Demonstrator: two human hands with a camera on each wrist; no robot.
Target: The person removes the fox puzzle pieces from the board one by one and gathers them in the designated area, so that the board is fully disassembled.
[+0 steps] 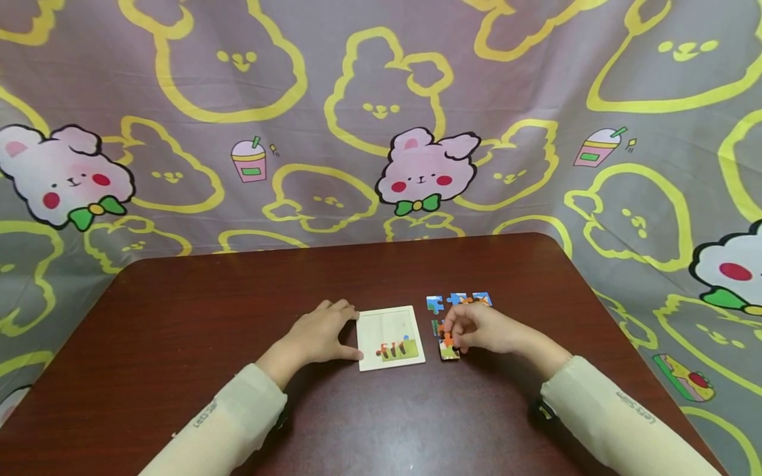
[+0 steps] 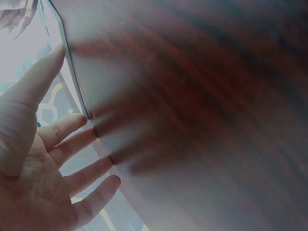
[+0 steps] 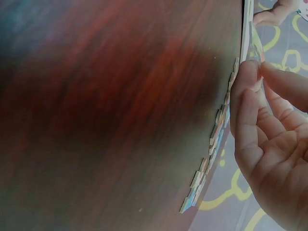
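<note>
A pale square puzzle board [image 1: 387, 327] lies on the table, with joined orange and green pieces [image 1: 400, 350] along its lower right part. My left hand [image 1: 318, 334] rests at the board's left edge, fingers spread and thumb near the lower corner. In the left wrist view its fingers [image 2: 77, 180] are straight. My right hand [image 1: 485, 327] pinches a jigsaw piece [image 1: 449, 350], green and white with an orange knob, just right of the board. The right wrist view shows that piece [image 3: 256, 42] between thumb and index finger, tilted off the table.
Behind my right hand lie loose jigsaw pieces: a blue and green one [image 1: 435, 303], blue and orange ones [image 1: 459, 299], and a dark green one [image 1: 436, 327] partly hidden by the fingers. A patterned curtain [image 1: 357, 132] hangs behind the brown table [image 1: 238, 291].
</note>
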